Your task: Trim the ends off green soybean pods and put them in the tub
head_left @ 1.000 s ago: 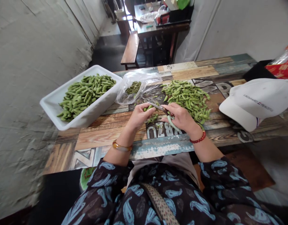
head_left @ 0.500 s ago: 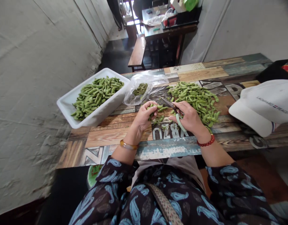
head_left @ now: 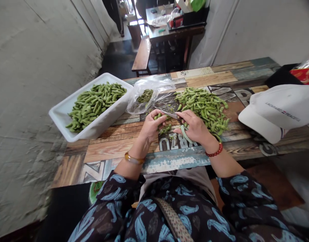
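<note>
My left hand is closed around a green edamame pod. Scissors with pale green handles are gripped in my right hand, their blades reaching left to the fingers of my left hand. Trimmed bits and pods lie on the table just under my hands. A loose heap of edamame pods spreads behind and to the right of my right hand. To the left, more pods fill much of a white plastic tub.
A clear plastic bag holding green trimmings lies between tub and heap. A white cap rests at the right of the patterned wooden table. Beyond stand a bench and another cluttered table. A wall borders the left.
The scissor blades have moved to the left hand's fingertips. The view has shifted slightly, so the scene sits further left.
</note>
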